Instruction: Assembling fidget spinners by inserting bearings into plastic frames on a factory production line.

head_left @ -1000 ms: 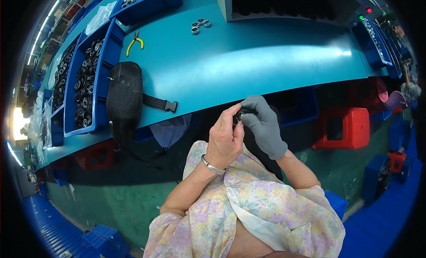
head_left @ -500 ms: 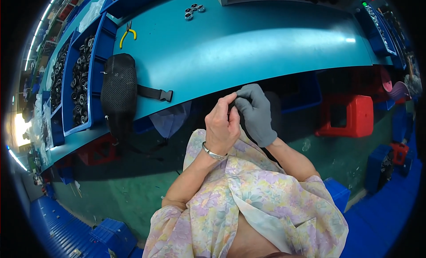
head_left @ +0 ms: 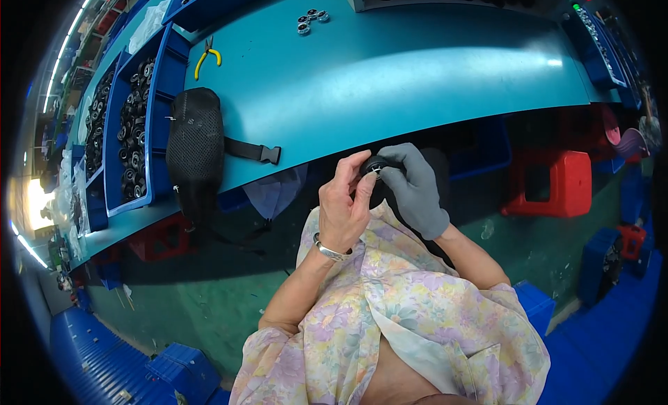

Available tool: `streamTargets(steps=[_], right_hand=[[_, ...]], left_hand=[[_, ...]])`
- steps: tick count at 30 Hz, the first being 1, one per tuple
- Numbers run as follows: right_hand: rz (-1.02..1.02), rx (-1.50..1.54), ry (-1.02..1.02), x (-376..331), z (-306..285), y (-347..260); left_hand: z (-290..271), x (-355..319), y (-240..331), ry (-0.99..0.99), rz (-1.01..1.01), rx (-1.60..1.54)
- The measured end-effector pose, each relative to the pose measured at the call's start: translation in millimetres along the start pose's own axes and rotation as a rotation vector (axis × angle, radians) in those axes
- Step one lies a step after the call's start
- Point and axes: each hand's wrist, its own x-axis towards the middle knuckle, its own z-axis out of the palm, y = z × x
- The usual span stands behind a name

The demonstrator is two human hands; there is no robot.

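Just off the table's front edge, above my lap, both hands meet around a small round black wheel (head_left: 376,165) with a light metallic centre. My left hand (head_left: 344,200), bare with a silver bracelet at the wrist, pinches the wheel's left side between thumb and fingers. On the other side my right hand (head_left: 416,189), in a grey glove, grips it with thumb and bent fingers. Part of the wheel is hidden behind the fingers.
On the teal table (head_left: 417,78) lie a black mesh waist bag (head_left: 195,137), yellow-handled pliers (head_left: 207,59) and several small metallic wheels (head_left: 304,29). A blue bin (head_left: 149,120) of black wheels stands left. A red stool (head_left: 557,182) is at right.
The black wheel has come into sight between my fingers, where the hands covered it before. My right hand has shifted slightly right and down, and the whole view has shifted a little.
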Motion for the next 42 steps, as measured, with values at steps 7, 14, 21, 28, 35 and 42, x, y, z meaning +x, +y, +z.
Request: streamTargets(steps=[7, 14, 21, 28, 35, 42], right_hand=[[0.022, 0.056, -0.027, -9.0, 5.2, -8.3], [0.104, 0.189, -0.061, -16.7, 7.9, -10.1], [0.027, -0.060, -0.040, -24.7, 9.1, -7.7], [0.240, 0.226, -0.045, -23.7, 7.4, 2.5], [0.101, -0.039, -0.074, -31.0, 6.1, 1.4], [-0.104, -0.294, 0.013, -38.8, 11.2, 8.2]], left_hand=[[-13.6, 1.3, 17.0, -0.143, 0.016, 0.168], [-9.8, -12.2, 11.4, -0.096, 0.194, 0.357], [-3.2, -22.4, 13.0, -0.032, 0.131, 0.389], [-9.7, -15.8, -7.6, -0.204, -0.315, -0.264], [-6.6, -25.6, -4.8, -0.177, -0.272, -0.009], [-2.4, -28.6, 1.6, -0.135, -0.192, 0.302]])
